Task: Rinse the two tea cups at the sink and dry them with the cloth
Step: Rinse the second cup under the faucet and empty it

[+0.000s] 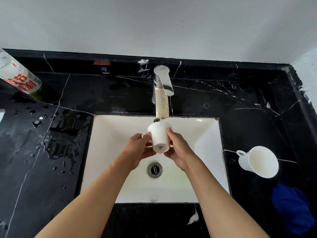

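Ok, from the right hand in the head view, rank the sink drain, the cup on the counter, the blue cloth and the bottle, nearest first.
From the right hand:
1. Sink drain, just below it in the basin.
2. Cup on the counter, to the right.
3. Blue cloth, front right corner.
4. Bottle, far back left.

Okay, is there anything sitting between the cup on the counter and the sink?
Nothing visible. The second cup stands on the black counter just right of the sink, with only bare counter between them. The blue cloth lies nearer the camera, out of the way.

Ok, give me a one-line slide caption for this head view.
Both hands, left hand and right hand, tilt a white tea cup under the running faucet; second cup and blue cloth wait on the counter.
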